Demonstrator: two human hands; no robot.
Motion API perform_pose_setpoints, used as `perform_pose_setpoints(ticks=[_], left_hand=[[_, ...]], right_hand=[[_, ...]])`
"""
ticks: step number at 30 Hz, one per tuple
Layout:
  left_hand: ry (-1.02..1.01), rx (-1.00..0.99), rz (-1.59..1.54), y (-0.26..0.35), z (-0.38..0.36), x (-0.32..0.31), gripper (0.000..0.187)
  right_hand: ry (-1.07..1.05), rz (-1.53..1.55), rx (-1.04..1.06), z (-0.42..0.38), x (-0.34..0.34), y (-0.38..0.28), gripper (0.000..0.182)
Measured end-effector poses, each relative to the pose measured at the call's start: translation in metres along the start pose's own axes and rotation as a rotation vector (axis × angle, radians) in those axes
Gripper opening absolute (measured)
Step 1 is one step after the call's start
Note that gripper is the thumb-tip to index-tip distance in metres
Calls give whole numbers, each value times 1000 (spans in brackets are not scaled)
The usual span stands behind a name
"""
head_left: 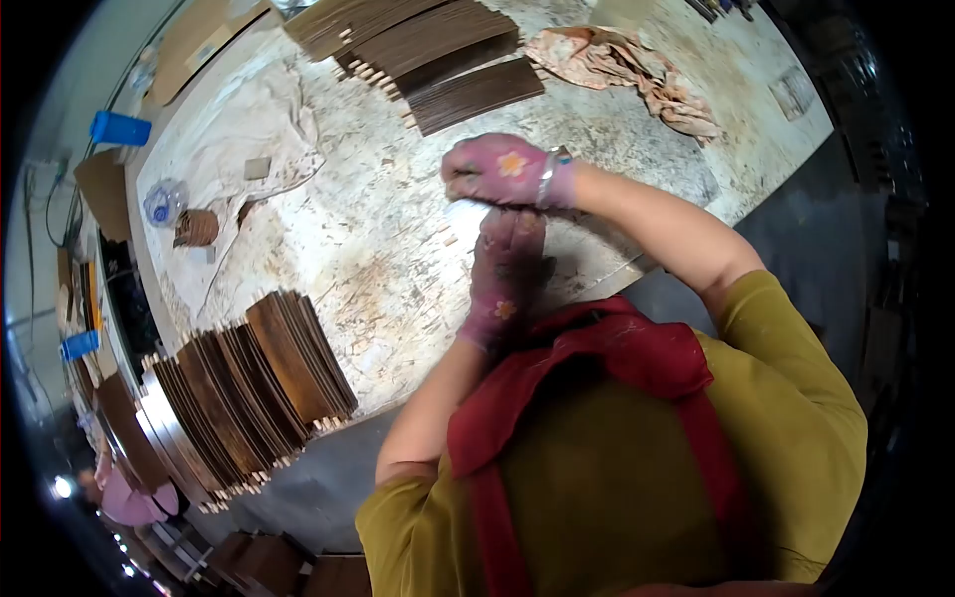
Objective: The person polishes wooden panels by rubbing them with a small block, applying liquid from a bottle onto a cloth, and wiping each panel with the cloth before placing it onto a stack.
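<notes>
My left hand (507,269), in a pink flowered glove, is raised over the near side of the worktable (398,298), its fingers curled in. Just beyond it, my right hand (509,172), gloved the same way, is closed too, its wrist close above the left fingers. Anything held in either hand is hidden. A stack of dark wooden slats (476,97) with light pegs at the ends lies beyond my right hand. To its right is a crumpled stained rag (627,75).
Rows of dark slats (239,393) stand at the near left edge. A white cloth (249,124) bears a small block (257,168). Farther left are a round brown bundle (196,228), a clear plastic item (165,201) and a blue container (120,128). Another person (137,500) is at lower left.
</notes>
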State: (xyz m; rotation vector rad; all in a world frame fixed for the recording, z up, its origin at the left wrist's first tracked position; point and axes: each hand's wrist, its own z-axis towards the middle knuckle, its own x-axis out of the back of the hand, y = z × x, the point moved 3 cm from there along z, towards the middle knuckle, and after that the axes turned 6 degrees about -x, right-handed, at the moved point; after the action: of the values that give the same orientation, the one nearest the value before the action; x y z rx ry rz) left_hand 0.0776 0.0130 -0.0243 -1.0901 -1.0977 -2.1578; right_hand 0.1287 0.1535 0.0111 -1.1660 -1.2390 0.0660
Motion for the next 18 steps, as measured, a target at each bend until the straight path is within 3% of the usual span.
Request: perform_pose_setpoints(ticks=[3, 5, 10, 11, 12, 15, 18], left_hand=[[-1, 36, 21, -1, -4, -4, 47], [5, 66, 14, -3, -7, -12, 46], [143, -18, 99, 0, -2, -7, 47], [155, -24, 96, 1, -2, -5, 47], [102, 11, 112, 2, -1, -6, 49], [36, 8, 60, 3, -1, 2, 52], [49, 42, 99, 10, -2, 2, 53]], right_hand=[[-89, -178, -26, 22, -35, -11, 24], [-39, -266, -38, 23, -42, -9, 21], [34, -378, -91, -10, 1, 22, 17], [-57, -431, -242, -20, 17, 35, 15], [71, -455, -144, -36, 28, 60, 14], [-114, -712, -553, -59, 77, 80, 10], [118, -609, -233, -70, 75, 70, 15]])
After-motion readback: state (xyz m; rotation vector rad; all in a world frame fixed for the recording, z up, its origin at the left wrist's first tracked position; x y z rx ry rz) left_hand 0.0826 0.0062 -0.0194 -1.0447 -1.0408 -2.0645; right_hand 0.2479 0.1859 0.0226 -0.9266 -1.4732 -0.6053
